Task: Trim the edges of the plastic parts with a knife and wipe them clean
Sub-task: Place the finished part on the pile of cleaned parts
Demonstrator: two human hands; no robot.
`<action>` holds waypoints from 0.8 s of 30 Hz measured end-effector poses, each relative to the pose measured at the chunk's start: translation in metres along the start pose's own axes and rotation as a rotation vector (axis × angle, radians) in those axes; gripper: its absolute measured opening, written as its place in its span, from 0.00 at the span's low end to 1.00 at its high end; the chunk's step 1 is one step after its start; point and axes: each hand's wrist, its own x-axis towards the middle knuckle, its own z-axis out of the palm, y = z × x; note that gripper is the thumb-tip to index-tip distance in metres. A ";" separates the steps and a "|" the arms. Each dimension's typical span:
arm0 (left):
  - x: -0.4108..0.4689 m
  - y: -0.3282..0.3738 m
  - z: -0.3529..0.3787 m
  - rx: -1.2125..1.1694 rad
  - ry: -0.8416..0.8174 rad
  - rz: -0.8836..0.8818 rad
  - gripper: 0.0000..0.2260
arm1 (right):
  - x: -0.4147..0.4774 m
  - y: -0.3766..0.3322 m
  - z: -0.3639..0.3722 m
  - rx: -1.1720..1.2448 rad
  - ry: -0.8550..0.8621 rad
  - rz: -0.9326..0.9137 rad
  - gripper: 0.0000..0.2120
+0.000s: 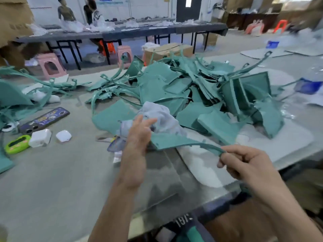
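Note:
I hold a teal plastic part [172, 141] with a long thin curved tail just above the table. My right hand [244, 161] pinches the tip of that tail between thumb and fingers. My left hand [139, 137] grips the part's wide end, its fingers partly spread against a pale grey cloth [157, 116] bunched over it. A knife [106, 139] lies on the table just left of my left hand, partly hidden by it. Behind, a big heap of teal plastic parts [209, 91] covers the middle of the table.
At the left lie a phone [44, 120], a white charger [40, 137], a small white case [63, 135] and a green device [17, 144]. Teal trimmed strips [43, 84] sprawl at far left. A water bottle [311, 81] stands at right. Pink stools and people are beyond the table.

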 end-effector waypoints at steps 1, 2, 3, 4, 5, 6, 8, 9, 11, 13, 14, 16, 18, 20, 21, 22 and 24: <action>-0.007 0.001 0.018 0.108 -0.078 0.048 0.11 | -0.010 0.009 -0.021 -0.022 0.049 0.043 0.11; -0.017 0.002 0.035 0.199 -0.156 0.085 0.11 | -0.021 0.018 -0.044 -0.055 0.088 0.086 0.13; -0.029 0.005 0.052 0.268 -0.216 0.102 0.14 | -0.033 0.027 -0.065 -0.094 0.107 0.134 0.15; -0.041 0.007 0.068 0.338 -0.256 0.104 0.16 | -0.045 0.036 -0.086 -0.152 0.094 0.183 0.17; -0.050 0.005 0.084 0.415 -0.295 0.115 0.16 | -0.059 0.046 -0.105 -0.241 0.061 0.238 0.19; -0.062 0.001 0.103 0.481 -0.346 0.128 0.15 | -0.072 0.057 -0.123 -0.342 0.027 0.290 0.20; -0.082 -0.013 0.146 0.516 -0.482 0.085 0.12 | -0.101 0.076 -0.154 -0.508 -0.018 0.405 0.19; -0.093 -0.024 0.167 0.480 -0.540 0.029 0.12 | -0.114 0.084 -0.166 -0.565 -0.031 0.459 0.19; -0.115 -0.054 0.205 0.424 -0.643 -0.109 0.07 | -0.139 0.102 -0.184 -0.624 -0.029 0.551 0.14; -0.134 -0.083 0.238 0.396 -0.721 -0.247 0.05 | -0.160 0.126 -0.198 -0.654 0.009 0.643 0.13; -0.142 -0.097 0.252 0.334 -0.746 -0.344 0.07 | -0.169 0.140 -0.204 -0.649 0.021 0.698 0.16; -0.153 -0.117 0.273 0.117 -0.771 -0.614 0.11 | -0.187 0.172 -0.216 -0.530 0.063 0.829 0.21; -0.166 -0.132 0.285 -0.090 -0.824 -0.896 0.13 | -0.204 0.206 -0.223 -0.314 0.171 0.968 0.22; -0.178 -0.146 0.287 -0.100 -0.840 -1.036 0.18 | -0.218 0.241 -0.224 -0.164 0.323 1.088 0.16; -0.182 -0.150 0.284 -0.043 -0.826 -1.054 0.21 | -0.224 0.257 -0.223 -0.168 0.376 1.137 0.15; -0.183 -0.153 0.281 0.015 -0.809 -1.042 0.22 | -0.229 0.272 -0.220 -0.260 0.385 1.190 0.14; -0.179 -0.154 0.275 0.075 -0.823 -0.987 0.21 | -0.238 0.296 -0.211 -0.493 0.393 1.243 0.14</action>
